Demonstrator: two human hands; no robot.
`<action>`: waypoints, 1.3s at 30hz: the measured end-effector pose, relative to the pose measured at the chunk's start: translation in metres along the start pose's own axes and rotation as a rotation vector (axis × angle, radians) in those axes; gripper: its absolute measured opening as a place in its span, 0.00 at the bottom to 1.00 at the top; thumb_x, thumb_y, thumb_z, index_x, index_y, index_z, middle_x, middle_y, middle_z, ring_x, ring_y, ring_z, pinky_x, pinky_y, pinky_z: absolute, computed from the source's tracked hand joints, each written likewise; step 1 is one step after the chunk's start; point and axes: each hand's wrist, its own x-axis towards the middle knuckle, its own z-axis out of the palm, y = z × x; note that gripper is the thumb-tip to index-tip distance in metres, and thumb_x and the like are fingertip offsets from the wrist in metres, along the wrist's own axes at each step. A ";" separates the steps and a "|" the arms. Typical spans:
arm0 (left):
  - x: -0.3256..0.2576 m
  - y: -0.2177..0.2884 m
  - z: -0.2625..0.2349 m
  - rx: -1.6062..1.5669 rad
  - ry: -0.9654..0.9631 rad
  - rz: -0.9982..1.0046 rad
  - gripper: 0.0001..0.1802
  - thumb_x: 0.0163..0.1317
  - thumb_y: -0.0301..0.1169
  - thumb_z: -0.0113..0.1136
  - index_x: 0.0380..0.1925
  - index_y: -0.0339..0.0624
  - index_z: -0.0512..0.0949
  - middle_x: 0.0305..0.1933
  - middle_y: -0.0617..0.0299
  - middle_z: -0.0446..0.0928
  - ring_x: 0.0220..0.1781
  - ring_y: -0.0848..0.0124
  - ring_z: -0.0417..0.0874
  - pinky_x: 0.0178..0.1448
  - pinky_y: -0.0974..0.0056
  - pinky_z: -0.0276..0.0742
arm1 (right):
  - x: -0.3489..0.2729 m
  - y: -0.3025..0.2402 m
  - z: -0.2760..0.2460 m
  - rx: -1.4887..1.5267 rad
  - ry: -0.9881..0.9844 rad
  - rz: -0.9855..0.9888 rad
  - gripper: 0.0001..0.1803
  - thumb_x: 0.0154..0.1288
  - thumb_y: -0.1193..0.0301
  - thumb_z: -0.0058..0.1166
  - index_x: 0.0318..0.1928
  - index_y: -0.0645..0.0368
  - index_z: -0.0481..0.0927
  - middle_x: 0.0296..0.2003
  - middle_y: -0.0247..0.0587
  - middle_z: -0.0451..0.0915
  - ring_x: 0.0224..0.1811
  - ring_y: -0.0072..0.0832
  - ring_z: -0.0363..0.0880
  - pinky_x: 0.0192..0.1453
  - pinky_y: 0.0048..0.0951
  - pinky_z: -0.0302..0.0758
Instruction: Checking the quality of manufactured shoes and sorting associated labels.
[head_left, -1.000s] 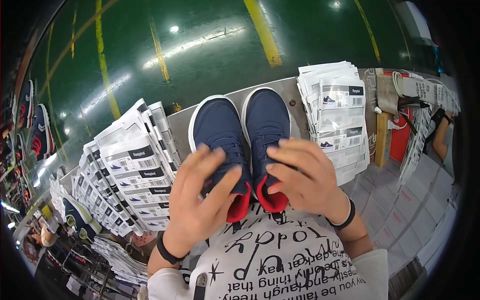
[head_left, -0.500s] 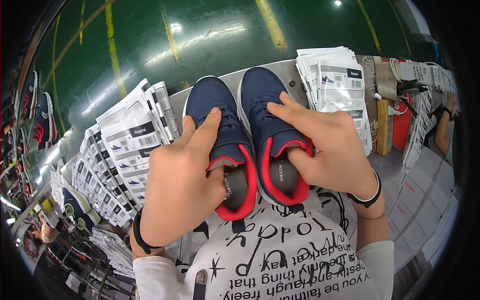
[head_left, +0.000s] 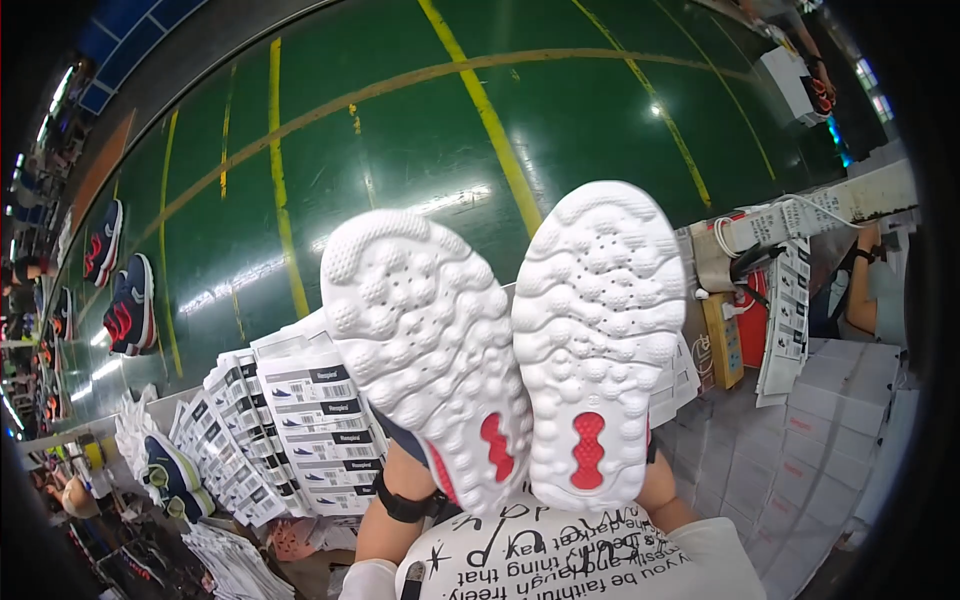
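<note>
Person is holding a pair of shoes up toward the camera, soles facing it. Left shoe's white knobbly rubber sole [head_left: 428, 352] is tilting with toe toward 11 o'clock; right shoe's white knobbly rubber sole [head_left: 600, 340] is standing close to upright, toe at 12 o'clock. The two soles are sitting just beside each other, nearly touching at the heels. Each is showing a red insert near the heel. A sliver of navy upper with red lining is peeking out below the left sole.

Hands are hidden behind the shoes, so I cannot tell how the fingers are closing or exactly where they are gripping. Only the left forearm with a black wristband [head_left: 405, 507] is showing at 7 o'clock of the soles, and a bit of the right forearm at 5 o'clock.

Fanned stack of white printed paper labels [head_left: 290, 430] is lying on the grey worktop [head_left: 160, 410] at 8 o'clock of the shoes. A navy sneaker with red trim [head_left: 132, 305] is resting at 9 o'clock, well apart. Glossy green floor with yellow painted lines [head_left: 400, 130] is filling the 12 o'clock area. White cardboard boxes [head_left: 800, 450] are sitting at 4 o'clock. Another person's arm [head_left: 865, 295] is showing at 3 o'clock.
</note>
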 end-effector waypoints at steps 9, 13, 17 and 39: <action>-0.064 -0.034 -0.045 -0.052 -0.205 -0.183 0.29 0.65 0.41 0.43 0.62 0.36 0.59 0.65 0.49 0.61 0.63 0.59 0.67 0.65 0.56 0.65 | 0.011 -0.005 -0.004 0.681 0.097 0.630 0.24 0.58 0.71 0.54 0.56 0.63 0.70 0.49 0.52 0.76 0.47 0.33 0.79 0.51 0.32 0.77; -0.032 -0.045 -0.045 -0.084 -0.320 -0.268 0.30 0.67 0.45 0.40 0.64 0.39 0.57 0.67 0.52 0.60 0.64 0.59 0.66 0.66 0.55 0.63 | 0.007 0.002 -0.006 0.976 0.148 0.888 0.24 0.59 0.73 0.55 0.56 0.63 0.70 0.50 0.51 0.76 0.48 0.33 0.79 0.53 0.31 0.76; 0.087 -0.041 -0.032 -0.202 0.068 -0.185 0.28 0.46 0.11 0.41 0.51 0.32 0.70 0.43 0.49 0.78 0.36 0.68 0.82 0.38 0.70 0.80 | 0.044 0.056 -0.009 0.318 0.110 0.615 0.26 0.49 0.85 0.44 0.54 0.68 0.68 0.43 0.46 0.78 0.44 0.30 0.78 0.49 0.26 0.74; -0.031 -0.063 0.087 1.073 -0.971 0.842 0.25 0.38 0.29 0.67 0.43 0.45 0.78 0.51 0.50 0.74 0.58 0.50 0.71 0.60 0.51 0.68 | -0.097 -0.028 -0.122 -1.273 -0.133 0.458 0.26 0.51 0.68 0.62 0.47 0.69 0.70 0.42 0.51 0.73 0.45 0.46 0.72 0.47 0.39 0.71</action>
